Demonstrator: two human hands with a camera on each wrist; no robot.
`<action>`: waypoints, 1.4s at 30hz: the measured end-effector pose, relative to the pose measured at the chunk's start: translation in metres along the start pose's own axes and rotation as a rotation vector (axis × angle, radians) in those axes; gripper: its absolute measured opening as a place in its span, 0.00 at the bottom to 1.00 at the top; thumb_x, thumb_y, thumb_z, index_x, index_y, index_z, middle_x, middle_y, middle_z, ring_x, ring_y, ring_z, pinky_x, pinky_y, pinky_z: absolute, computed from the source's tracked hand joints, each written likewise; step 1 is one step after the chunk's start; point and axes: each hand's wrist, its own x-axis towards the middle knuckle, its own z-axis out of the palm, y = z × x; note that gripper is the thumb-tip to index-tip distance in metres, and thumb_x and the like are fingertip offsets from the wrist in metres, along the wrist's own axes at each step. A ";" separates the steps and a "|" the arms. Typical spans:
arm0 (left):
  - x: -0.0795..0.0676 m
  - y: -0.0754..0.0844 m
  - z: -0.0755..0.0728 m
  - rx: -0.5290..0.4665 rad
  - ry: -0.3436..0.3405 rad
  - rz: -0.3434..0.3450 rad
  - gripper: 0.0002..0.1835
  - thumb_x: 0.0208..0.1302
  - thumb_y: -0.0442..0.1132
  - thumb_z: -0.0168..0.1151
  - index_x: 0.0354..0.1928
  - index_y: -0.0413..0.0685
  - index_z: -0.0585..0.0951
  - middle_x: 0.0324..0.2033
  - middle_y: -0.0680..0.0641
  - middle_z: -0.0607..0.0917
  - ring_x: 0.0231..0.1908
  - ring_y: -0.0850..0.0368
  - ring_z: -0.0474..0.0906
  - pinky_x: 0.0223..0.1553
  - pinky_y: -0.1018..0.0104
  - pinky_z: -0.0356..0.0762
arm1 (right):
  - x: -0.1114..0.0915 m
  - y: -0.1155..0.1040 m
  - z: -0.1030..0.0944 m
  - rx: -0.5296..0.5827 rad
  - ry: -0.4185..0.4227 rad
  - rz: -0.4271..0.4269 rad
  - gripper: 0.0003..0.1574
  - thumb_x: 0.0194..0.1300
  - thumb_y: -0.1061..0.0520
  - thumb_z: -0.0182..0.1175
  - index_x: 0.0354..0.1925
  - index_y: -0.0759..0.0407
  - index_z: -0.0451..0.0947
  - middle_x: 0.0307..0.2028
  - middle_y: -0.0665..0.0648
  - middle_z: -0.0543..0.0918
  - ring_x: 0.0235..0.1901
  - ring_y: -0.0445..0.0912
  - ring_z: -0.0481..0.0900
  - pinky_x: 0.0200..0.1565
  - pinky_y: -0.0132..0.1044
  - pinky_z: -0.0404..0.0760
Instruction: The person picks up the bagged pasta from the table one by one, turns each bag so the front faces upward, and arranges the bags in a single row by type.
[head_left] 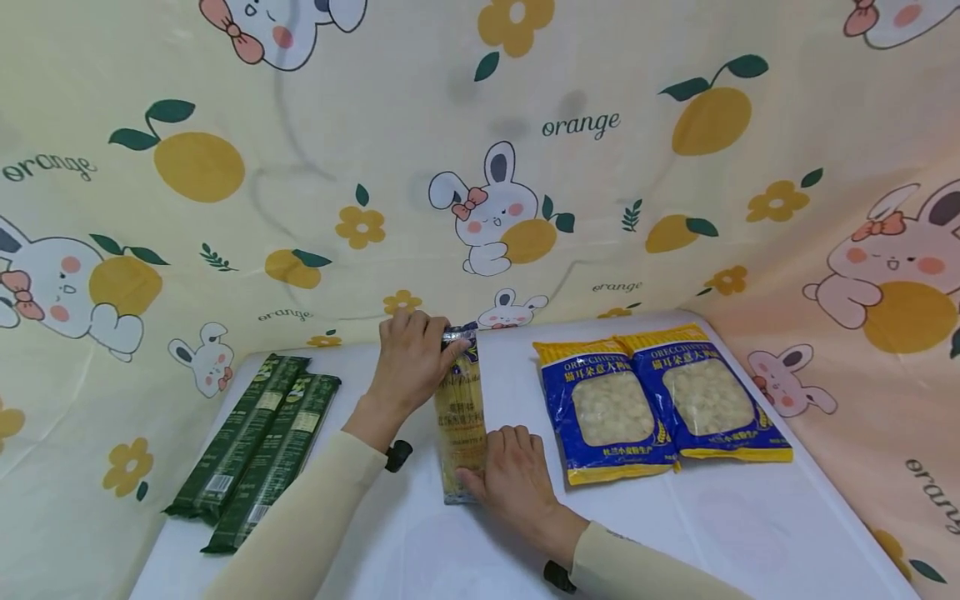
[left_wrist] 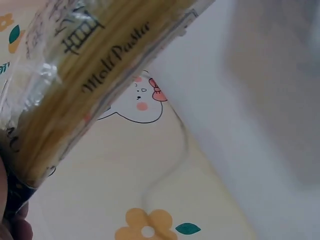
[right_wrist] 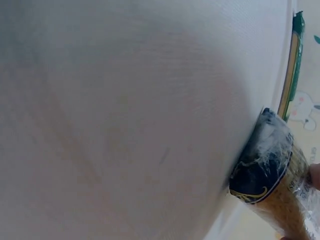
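A clear packet of spaghetti (head_left: 461, 417) with dark blue ends stands lengthwise in the middle of the white table. My left hand (head_left: 408, 358) grips its far end, thumb on the near face. Low on its right side, my right hand (head_left: 521, 479) holds the near end between thumb and fingers. In the left wrist view, "Moli Pasta" lettering runs along the spaghetti packet (left_wrist: 95, 85), and fingers show at the lower left corner. The right wrist view shows the packet's dark blue end (right_wrist: 260, 167) close to the tabletop, with a fingertip (right_wrist: 315, 175) on its side.
Two long green packets (head_left: 236, 437) (head_left: 281, 462) lie side by side at the left. On the right are two blue and yellow orecchiette bags (head_left: 611, 408) (head_left: 708, 396), partly overlapping. A patterned cloth (head_left: 420, 108) hangs behind the table (head_left: 675, 533).
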 end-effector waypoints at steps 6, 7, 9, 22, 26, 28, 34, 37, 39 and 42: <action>0.002 0.002 0.007 0.042 -0.017 0.035 0.25 0.81 0.58 0.53 0.48 0.40 0.78 0.36 0.42 0.74 0.40 0.43 0.63 0.44 0.50 0.59 | 0.000 0.000 -0.005 0.028 -0.049 0.049 0.35 0.59 0.30 0.73 0.35 0.58 0.73 0.28 0.52 0.71 0.34 0.51 0.69 0.39 0.43 0.67; 0.002 0.002 0.008 0.046 -0.021 0.042 0.25 0.81 0.58 0.52 0.47 0.40 0.77 0.35 0.43 0.74 0.40 0.43 0.63 0.43 0.50 0.59 | 0.000 0.000 -0.007 0.028 -0.062 0.054 0.35 0.59 0.30 0.72 0.34 0.58 0.73 0.28 0.52 0.70 0.34 0.50 0.69 0.39 0.43 0.66; 0.003 0.003 0.010 0.050 -0.030 0.048 0.24 0.82 0.57 0.52 0.44 0.40 0.77 0.33 0.43 0.73 0.39 0.43 0.64 0.43 0.50 0.59 | -0.002 0.001 -0.011 0.017 -0.079 0.056 0.35 0.59 0.29 0.72 0.34 0.58 0.74 0.28 0.52 0.70 0.34 0.51 0.69 0.40 0.43 0.66; 0.004 0.008 0.050 -0.014 -0.130 0.008 0.25 0.83 0.58 0.48 0.38 0.42 0.75 0.31 0.45 0.71 0.39 0.43 0.67 0.43 0.51 0.60 | -0.016 0.011 -0.030 -0.013 -0.145 0.078 0.33 0.60 0.31 0.71 0.30 0.57 0.73 0.24 0.51 0.69 0.31 0.48 0.67 0.38 0.43 0.64; 0.006 0.011 0.059 -0.004 -0.137 0.010 0.26 0.83 0.59 0.49 0.37 0.42 0.75 0.31 0.44 0.73 0.39 0.43 0.68 0.43 0.51 0.62 | -0.017 0.012 -0.031 -0.006 -0.151 0.088 0.32 0.61 0.32 0.70 0.30 0.57 0.72 0.24 0.51 0.69 0.31 0.48 0.67 0.37 0.43 0.63; 0.007 0.013 0.062 0.004 -0.133 0.016 0.26 0.82 0.59 0.50 0.36 0.42 0.75 0.31 0.44 0.73 0.38 0.42 0.68 0.42 0.50 0.63 | -0.018 0.013 -0.030 -0.002 -0.156 0.096 0.32 0.61 0.32 0.70 0.29 0.57 0.72 0.24 0.51 0.69 0.31 0.48 0.67 0.36 0.43 0.63; 0.010 0.015 0.069 0.021 -0.135 0.014 0.26 0.82 0.59 0.51 0.36 0.43 0.74 0.30 0.44 0.73 0.38 0.43 0.68 0.42 0.51 0.62 | -0.018 0.015 -0.027 -0.006 -0.176 0.113 0.33 0.62 0.31 0.68 0.30 0.57 0.71 0.25 0.51 0.69 0.31 0.48 0.67 0.36 0.43 0.63; 0.010 0.015 0.072 0.032 -0.151 0.010 0.26 0.82 0.60 0.49 0.36 0.43 0.74 0.31 0.45 0.73 0.39 0.44 0.68 0.42 0.52 0.63 | -0.018 0.015 -0.026 -0.010 -0.177 0.117 0.33 0.62 0.31 0.68 0.30 0.58 0.72 0.26 0.52 0.69 0.31 0.49 0.67 0.36 0.44 0.63; 0.011 0.015 0.074 0.036 -0.169 0.005 0.27 0.83 0.60 0.48 0.36 0.43 0.74 0.32 0.44 0.74 0.40 0.44 0.68 0.43 0.52 0.64 | -0.018 0.015 -0.025 -0.018 -0.175 0.119 0.34 0.62 0.30 0.68 0.31 0.58 0.72 0.26 0.52 0.70 0.31 0.49 0.67 0.37 0.44 0.64; 0.011 0.015 0.077 0.043 -0.178 0.004 0.27 0.83 0.60 0.47 0.36 0.43 0.74 0.32 0.45 0.73 0.40 0.44 0.68 0.43 0.52 0.64 | -0.018 0.016 -0.024 -0.025 -0.176 0.122 0.34 0.62 0.30 0.68 0.31 0.58 0.72 0.26 0.52 0.70 0.32 0.49 0.67 0.37 0.45 0.64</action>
